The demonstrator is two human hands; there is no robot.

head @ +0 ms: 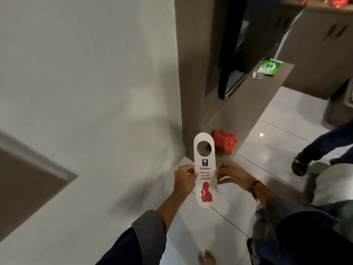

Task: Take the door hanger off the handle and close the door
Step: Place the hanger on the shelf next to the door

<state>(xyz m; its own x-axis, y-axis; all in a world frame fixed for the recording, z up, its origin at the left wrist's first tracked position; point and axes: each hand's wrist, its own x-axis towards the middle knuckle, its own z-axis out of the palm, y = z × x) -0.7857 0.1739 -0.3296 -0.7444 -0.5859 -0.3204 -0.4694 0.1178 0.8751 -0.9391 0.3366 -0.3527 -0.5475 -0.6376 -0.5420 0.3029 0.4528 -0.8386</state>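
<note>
Door hanger (205, 170): long white card, rounded at both ends, round hole near far end. Small dark logo below hole, then "President" in black, "Please do not disturb" in red, red figure silhouette with hand raised to the face at near end. Held upright in mid-air, centre of view, printed face toward camera, above pale glossy floor tiles (277, 138). Not on any handle; no handle in view.

Left hand (184, 178) pinching the card's left edge about midway, thumb on the printed face, fingers curled behind. Right hand (232, 174) pinching the right edge at the same height, fingertips on the card edge. Red thread band (254, 188) at right wrist. Grey cuffs, dark sleeves on both arms.

White wall (86, 83) filling left half, blurred. Brown panel with pale frame (28, 184) at near left; cannot tell whether door or not.

Brown counter unit (244, 109) far right of centre, black panel (232, 54) upright above it. On countertop: clear glass item (258, 75), contents not discernible, just beside green-and-white packet (269, 67). Red crumpled bag (225, 140) on floor against counter base, just beyond the card's far end; contents hidden.

Second person's leg and dark shoe (299, 165) at right.
</note>
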